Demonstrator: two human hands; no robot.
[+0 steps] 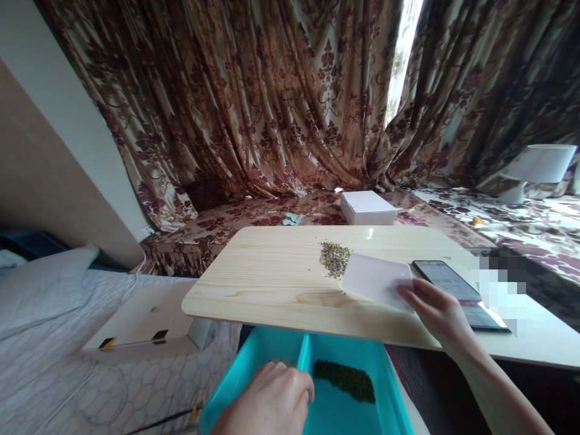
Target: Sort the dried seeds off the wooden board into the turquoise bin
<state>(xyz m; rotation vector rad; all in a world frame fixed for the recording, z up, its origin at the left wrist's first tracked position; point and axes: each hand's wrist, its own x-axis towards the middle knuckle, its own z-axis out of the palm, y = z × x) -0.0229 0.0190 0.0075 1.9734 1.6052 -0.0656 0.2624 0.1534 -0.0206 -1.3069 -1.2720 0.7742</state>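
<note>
My right hand (437,314) grips the right end of a thin, white, flat plastic piece (374,275) between thumb and fingers. The far edge of this piece meets a loose pile of small greenish-brown grains (334,258) on the pale wooden tabletop (254,272). Below the table's near edge, my left hand (272,396) is closed over the left compartment of a teal divided bin (394,393). Its fingertips point down and are hidden, so what they hold cannot be seen. Dark green grains (344,380) lie heaped in the right compartment.
A phone (457,293) with a lit screen lies on the table, right of my right hand. Behind the table sits a white box (368,207). A flat cardboard box (145,317) rests on the bed at left. A white lamp (539,166) stands at far right.
</note>
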